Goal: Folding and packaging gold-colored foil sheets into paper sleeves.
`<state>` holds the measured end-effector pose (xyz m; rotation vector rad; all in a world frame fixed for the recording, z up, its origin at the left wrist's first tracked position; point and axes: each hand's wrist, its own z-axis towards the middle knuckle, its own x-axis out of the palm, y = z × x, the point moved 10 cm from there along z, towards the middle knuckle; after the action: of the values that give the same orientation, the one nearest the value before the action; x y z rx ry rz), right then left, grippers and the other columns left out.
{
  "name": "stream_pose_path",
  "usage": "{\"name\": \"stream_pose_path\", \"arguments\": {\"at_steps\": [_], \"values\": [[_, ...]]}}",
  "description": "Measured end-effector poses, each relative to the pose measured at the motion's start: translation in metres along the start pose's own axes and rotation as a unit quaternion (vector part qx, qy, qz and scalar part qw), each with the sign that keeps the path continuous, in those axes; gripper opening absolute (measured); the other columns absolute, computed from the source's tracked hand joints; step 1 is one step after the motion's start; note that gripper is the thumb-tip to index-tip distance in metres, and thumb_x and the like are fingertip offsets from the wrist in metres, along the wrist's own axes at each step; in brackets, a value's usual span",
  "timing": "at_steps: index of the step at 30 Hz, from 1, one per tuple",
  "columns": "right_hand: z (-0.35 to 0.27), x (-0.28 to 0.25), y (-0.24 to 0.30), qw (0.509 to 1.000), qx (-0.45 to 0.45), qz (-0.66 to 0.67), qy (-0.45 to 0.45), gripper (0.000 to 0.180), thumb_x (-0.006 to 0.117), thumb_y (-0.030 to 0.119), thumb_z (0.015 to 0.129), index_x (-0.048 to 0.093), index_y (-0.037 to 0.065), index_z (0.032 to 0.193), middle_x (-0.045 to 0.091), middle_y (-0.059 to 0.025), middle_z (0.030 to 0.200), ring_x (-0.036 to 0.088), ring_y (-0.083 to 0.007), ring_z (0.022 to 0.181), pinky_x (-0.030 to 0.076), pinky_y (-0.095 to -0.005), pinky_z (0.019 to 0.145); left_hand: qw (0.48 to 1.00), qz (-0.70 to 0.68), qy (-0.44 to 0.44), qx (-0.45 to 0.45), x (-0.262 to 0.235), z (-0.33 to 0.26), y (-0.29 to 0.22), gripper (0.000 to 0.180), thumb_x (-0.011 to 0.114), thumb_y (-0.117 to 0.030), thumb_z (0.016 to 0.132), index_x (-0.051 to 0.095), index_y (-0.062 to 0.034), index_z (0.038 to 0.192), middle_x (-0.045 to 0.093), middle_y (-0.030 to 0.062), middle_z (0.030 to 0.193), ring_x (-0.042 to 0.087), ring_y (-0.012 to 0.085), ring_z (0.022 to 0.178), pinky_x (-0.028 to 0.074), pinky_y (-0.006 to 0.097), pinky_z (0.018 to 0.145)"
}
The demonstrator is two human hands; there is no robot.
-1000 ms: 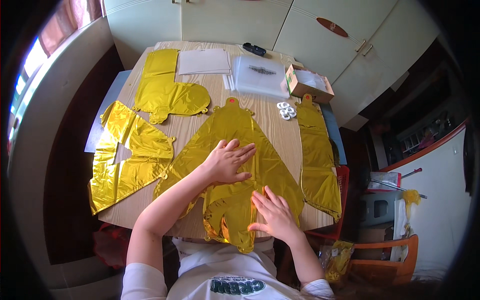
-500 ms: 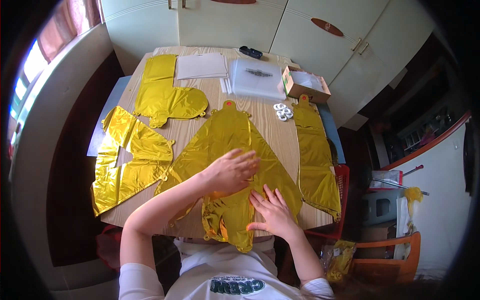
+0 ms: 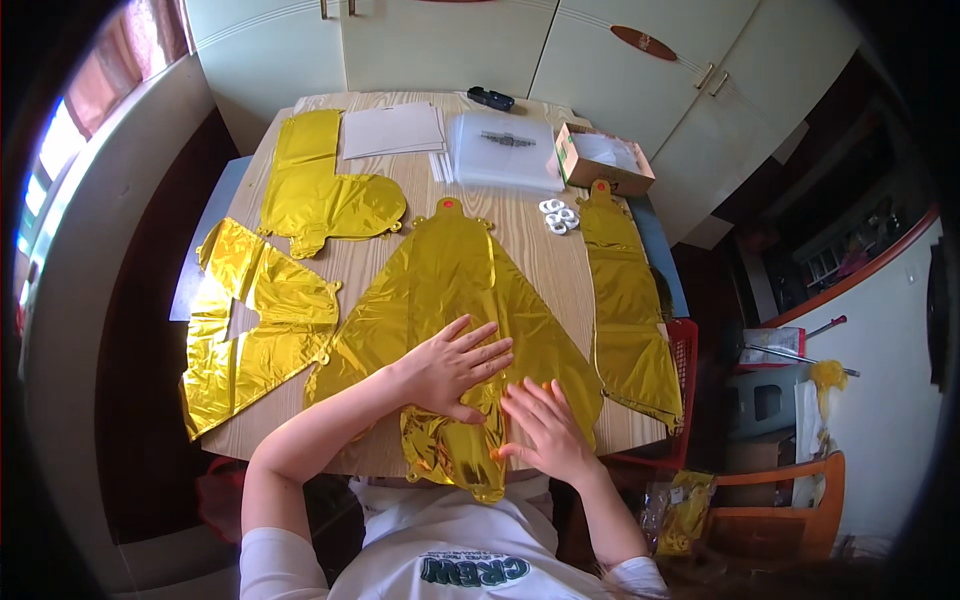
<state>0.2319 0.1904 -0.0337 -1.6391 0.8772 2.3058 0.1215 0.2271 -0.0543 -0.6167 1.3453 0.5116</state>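
A flat gold foil balloon (image 3: 450, 280) lies in front of me, wide toward the near edge, with a tab and red spot at its far tip. Its near part hangs over the table edge, crinkled and folded. My left hand (image 3: 452, 372) rests palm down on the middle of the foil, fingers spread. Just right of it, my right hand (image 3: 545, 430) lies on the near part with its fingers stretched out. Neither hand grips anything. Another gold foil balloon (image 3: 265, 325) lies at the left, partly folded, and a long folded one (image 3: 632, 310) at the right.
Another gold balloon (image 3: 330, 205) lies far left. Behind are grey card sheets (image 3: 392, 132), clear plastic sleeves (image 3: 505, 165), a black object (image 3: 490, 98), an open cardboard box (image 3: 605, 165) and several white rings (image 3: 557, 217). A wooden chair (image 3: 825, 500) stands right of the table (image 3: 555, 235).
My left hand has settled lower on the foil, no longer blurred, its thumb now spread toward me. My right hand has shifted slightly, staying on the foil. The view has moved a little.
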Motion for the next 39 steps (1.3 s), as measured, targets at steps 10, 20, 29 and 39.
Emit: {"name": "stream_pose_path", "arguments": {"at_steps": [10, 20, 29, 39], "values": [[-0.021, 0.005, 0.015, 1.000, -0.018, 0.016, -0.004, 0.043, 0.065, 0.043, 0.089, 0.066, 0.012, 0.118, 0.059, -0.0027, 0.131, 0.048, -0.0221, 0.131, 0.025, -0.0486, 0.115, 1.000, 0.010, 0.000, 0.003, 0.001, -0.001, 0.000, 0.095, 0.043, -0.073, 0.084, 0.028, -0.0072, 0.152, 0.028, 0.0128, 0.158, 0.022, 0.0342, 0.146, 0.013, 0.056, 0.118], [-0.018, 0.007, 0.013, 0.998, 0.013, 0.027, 0.047, 0.057, 0.079, 0.039, 0.074, 0.063, 0.015, 0.123, 0.055, -0.0015, 0.137, 0.043, -0.0263, 0.136, 0.025, -0.0494, 0.115, 1.000, 0.002, 0.003, 0.001, 0.002, -0.001, 0.000, 0.103, 0.045, -0.078, 0.079, 0.029, -0.0068, 0.151, 0.027, 0.0130, 0.158, 0.021, 0.0342, 0.147, 0.012, 0.056, 0.118], [-0.026, 0.005, 0.029, 0.997, -0.049, -0.055, 0.017, 0.055, 0.079, 0.026, 0.070, 0.064, 0.015, 0.122, 0.056, -0.0004, 0.135, 0.047, -0.0210, 0.132, 0.030, -0.0469, 0.113, 1.000, 0.007, -0.007, 0.002, -0.001, -0.001, 0.000, 0.099, 0.043, -0.076, 0.081, 0.032, -0.0064, 0.150, 0.030, 0.0123, 0.157, 0.023, 0.0334, 0.146, 0.012, 0.054, 0.119], [-0.050, -0.005, 0.054, 0.980, -0.138, -0.075, -0.126, 0.013, 0.069, 0.016, 0.081, 0.074, 0.017, 0.094, 0.071, 0.0049, 0.106, 0.063, -0.0113, 0.107, 0.041, -0.0319, 0.092, 1.000, 0.002, 0.002, -0.001, 0.003, -0.001, 0.001, 0.100, 0.042, -0.078, 0.082, 0.030, -0.0064, 0.151, 0.028, 0.0128, 0.157, 0.021, 0.0336, 0.147, 0.011, 0.055, 0.118]]}}
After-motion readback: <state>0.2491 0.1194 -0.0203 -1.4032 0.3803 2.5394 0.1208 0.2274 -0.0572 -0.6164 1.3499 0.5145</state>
